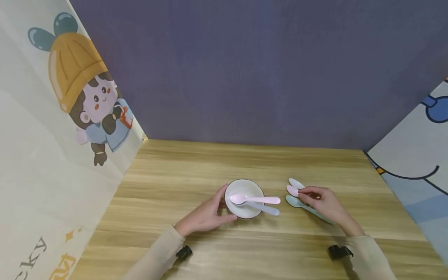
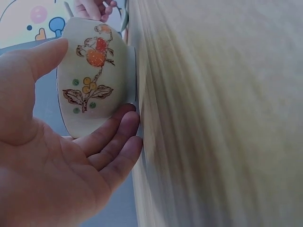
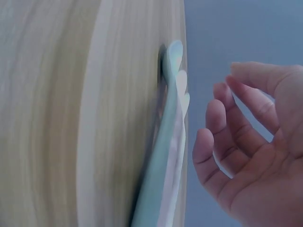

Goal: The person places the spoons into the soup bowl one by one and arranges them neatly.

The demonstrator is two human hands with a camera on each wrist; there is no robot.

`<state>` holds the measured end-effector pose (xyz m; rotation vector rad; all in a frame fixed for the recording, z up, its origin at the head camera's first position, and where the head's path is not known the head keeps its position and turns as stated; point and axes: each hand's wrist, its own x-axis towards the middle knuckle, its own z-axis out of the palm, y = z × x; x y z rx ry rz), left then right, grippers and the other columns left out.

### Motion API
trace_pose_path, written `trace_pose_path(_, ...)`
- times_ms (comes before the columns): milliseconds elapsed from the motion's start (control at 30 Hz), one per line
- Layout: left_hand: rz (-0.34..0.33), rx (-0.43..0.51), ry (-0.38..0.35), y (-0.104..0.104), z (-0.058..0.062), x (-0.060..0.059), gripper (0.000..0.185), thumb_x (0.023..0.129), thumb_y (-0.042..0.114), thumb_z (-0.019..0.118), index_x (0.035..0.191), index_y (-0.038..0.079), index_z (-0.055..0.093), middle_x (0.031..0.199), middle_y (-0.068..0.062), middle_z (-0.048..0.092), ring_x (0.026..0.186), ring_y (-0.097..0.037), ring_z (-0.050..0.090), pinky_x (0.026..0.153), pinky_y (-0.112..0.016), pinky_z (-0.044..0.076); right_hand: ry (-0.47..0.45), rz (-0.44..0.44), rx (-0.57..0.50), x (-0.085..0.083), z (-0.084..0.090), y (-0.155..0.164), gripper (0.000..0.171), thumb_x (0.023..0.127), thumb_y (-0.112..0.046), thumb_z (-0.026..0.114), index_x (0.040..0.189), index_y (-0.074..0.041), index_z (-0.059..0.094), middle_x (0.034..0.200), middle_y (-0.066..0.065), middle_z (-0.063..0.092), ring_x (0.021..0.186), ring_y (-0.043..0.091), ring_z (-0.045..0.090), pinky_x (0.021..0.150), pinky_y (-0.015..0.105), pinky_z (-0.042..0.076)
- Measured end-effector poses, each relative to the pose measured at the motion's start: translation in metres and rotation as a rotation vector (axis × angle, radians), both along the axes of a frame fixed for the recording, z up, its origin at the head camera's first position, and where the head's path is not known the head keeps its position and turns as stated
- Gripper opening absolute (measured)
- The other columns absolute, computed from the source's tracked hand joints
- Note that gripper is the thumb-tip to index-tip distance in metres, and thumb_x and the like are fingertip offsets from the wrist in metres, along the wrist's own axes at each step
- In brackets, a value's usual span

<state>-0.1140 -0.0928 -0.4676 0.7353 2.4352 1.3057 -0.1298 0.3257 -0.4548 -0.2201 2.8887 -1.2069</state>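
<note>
A white bowl with a dark rim stands on the table, painted outside with fruit and leaves. My left hand holds it from the left, thumb by the rim and fingers low on its side. Inside rest a pink spoon and a pale lilac spoon, handles jutting out rightward. To the right lie a whitish spoon, another pink spoon and a mint-green spoon. Just above these hovers my right hand, its fingers loosely bent; in the right wrist view a gap separates it from the spoons.
The wooden table meets a plain purple-blue panel at the back. A cartoon-printed panel stands along the left, and another printed panel along the right.
</note>
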Motion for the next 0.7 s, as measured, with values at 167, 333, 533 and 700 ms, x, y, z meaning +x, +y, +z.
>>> trace_pose_path(167,0.014,-0.014,-0.003,-0.001,-0.002,0.001,0.105,0.096,0.049,0.077,0.172,0.012,0.013,0.136,-0.006,0.071,0.126,-0.018,0.068,0.114,-0.047,0.052,0.053,-0.030,0.059,-0.001,-0.002,0.010,0.017,0.099,-0.020,0.078,0.109,-0.008,0.083,0.105,0.011,0.081,0.082,-0.003,0.062,0.070,0.020,0.052)
trace_pose_path(333,0.012,-0.004,-0.001,0.000,-0.003,0.001,0.104,0.097,0.047,0.077,0.172,0.012,0.014,0.136,-0.005,0.071,0.125,-0.017,0.068,0.114,-0.046,0.052,0.018,-0.061,0.107,0.001,-0.002,0.020,0.021,0.100,-0.026,0.077,0.113,-0.010,0.083,0.107,0.010,0.081,0.085,-0.002,0.063,0.071,0.021,0.051)
trace_pose_path(533,0.009,-0.010,0.002,0.000,-0.004,0.000,0.105,0.097,0.049,0.077,0.172,0.012,0.014,0.135,-0.005,0.071,0.124,-0.017,0.068,0.113,-0.044,0.053,0.015,-0.082,0.146,0.002,-0.001,0.026,0.025,0.100,-0.028,0.076,0.115,-0.009,0.082,0.111,0.011,0.080,0.087,-0.005,0.061,0.072,0.021,0.050)
trace_pose_path(700,0.011,-0.013,0.004,0.000,-0.003,0.000,0.104,0.097,0.049,0.076,0.172,0.013,0.014,0.136,-0.005,0.070,0.125,-0.017,0.068,0.113,-0.044,0.053,0.049,-0.073,0.144,0.001,-0.001,0.030,0.023,0.100,-0.025,0.077,0.114,-0.008,0.082,0.106,0.010,0.081,0.085,-0.007,0.060,0.071,0.020,0.050)
